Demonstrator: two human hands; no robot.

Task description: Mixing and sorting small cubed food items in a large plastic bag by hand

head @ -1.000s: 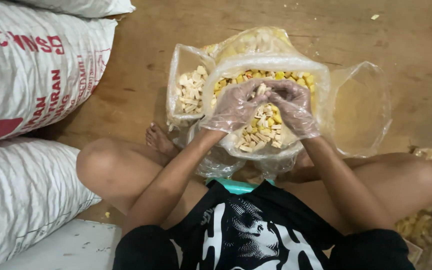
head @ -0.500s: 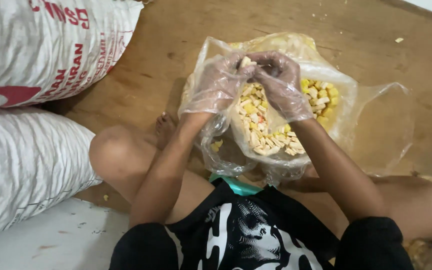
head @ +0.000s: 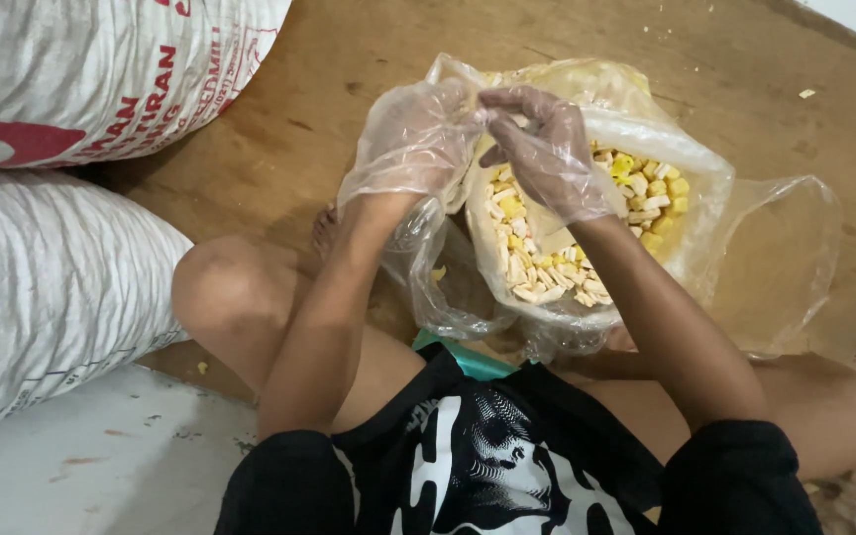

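1. I see a clear plastic bag (head: 587, 287) full of pale and yellow snack pieces (head: 547, 267) sitting on the wooden floor (head: 329, 89), just in front of the person's crossed legs, with the floor's far edge well beyond it.
2. My left hand (head: 410, 139), in a thin clear glove, is clenched on the bag's upper rim, bunching the plastic.
3. My right hand (head: 545, 149), gloved the same way, pinches that rim too, its fingertips touching the left hand above the bag's mouth.
4. A second clear bag (head: 785, 258) lies slack, touching the full one on its right.
5. Two large white woven sacks (head: 61, 228) lie stacked along the floor's left edge.
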